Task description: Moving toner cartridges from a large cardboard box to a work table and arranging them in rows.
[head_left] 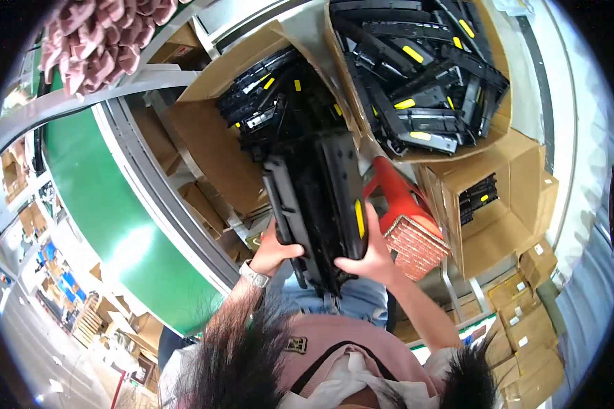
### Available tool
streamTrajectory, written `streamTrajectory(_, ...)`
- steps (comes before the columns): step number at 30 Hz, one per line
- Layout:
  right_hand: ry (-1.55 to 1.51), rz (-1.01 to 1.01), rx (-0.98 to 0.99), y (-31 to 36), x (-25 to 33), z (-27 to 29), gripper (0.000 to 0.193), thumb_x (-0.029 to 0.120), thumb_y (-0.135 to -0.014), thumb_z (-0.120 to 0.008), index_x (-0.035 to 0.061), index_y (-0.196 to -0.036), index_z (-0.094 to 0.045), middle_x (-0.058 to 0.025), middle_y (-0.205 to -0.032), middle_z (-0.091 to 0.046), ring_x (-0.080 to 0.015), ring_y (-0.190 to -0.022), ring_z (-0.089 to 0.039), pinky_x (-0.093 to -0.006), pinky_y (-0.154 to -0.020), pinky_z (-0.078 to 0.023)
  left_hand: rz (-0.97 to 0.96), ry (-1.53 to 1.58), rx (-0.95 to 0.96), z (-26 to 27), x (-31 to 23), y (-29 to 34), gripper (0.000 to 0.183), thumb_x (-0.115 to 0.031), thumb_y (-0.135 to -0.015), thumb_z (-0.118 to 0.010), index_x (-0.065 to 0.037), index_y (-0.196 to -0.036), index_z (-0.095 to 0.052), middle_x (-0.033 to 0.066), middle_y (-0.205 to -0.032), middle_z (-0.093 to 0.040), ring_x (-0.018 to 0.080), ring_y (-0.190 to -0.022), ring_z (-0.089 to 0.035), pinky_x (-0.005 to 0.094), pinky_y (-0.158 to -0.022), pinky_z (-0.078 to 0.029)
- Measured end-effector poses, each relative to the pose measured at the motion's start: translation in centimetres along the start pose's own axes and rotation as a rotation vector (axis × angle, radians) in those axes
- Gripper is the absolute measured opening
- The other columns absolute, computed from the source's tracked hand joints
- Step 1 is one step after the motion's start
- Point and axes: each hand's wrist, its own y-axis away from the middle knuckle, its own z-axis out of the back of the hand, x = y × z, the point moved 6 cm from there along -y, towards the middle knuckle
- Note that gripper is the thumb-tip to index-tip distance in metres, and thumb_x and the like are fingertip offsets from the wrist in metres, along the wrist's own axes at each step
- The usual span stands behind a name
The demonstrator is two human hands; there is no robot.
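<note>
A worker grips a bundle of long black plastic parts between both hands at a packing station, the left hand on its left side and the right hand on its right, below a yellow strip. The fingers of both hands are clamped on the bundle's near end, held before an open cardboard box of similar pieces. Even pressure from both sides would probably keep the parts from sliding apart; a level carry, clear of the box's rim and the red stool at right, seems wise.
</note>
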Motion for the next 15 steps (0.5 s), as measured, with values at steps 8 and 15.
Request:
streamTrajectory(8, 0.087, 0.286, -0.555, 10.0, -3.1, -2.2, 0.106, 0.01, -0.059, -0.072, -0.0022, -0.143, -0.008, -0.0223, -0.137, -0.034, -0.0307, -0.131, -0.034, -0.0344, -0.106, -0.026, -0.009, -0.373, 0.384, -6.6, -4.3, 1.7, 0.1, -0.006, -0.059, -0.082, -0.004, -0.141, -0.023, 0.007, -0.134, -0.042, 0.0181, -0.121, -0.042, 0.033, -0.102, -0.034)
streamTrajectory(15, -0.102, 0.401, -0.816, 18.3, -3.5, -2.2, 0.101, 0.036, -0.074, -0.069, -0.0022, -0.144, -0.007, -0.025, -0.147, -0.016, -0.0335, -0.138, -0.014, -0.037, -0.112, -0.012, 0.132, -0.439, 0.602, -13.7, -1.1, 2.2, 0.085, 0.007, -0.061, -0.076, -0.006, -0.133, -0.033, 0.0064, -0.124, -0.049, 0.0204, -0.115, -0.048, 0.0351, -0.1, -0.039)
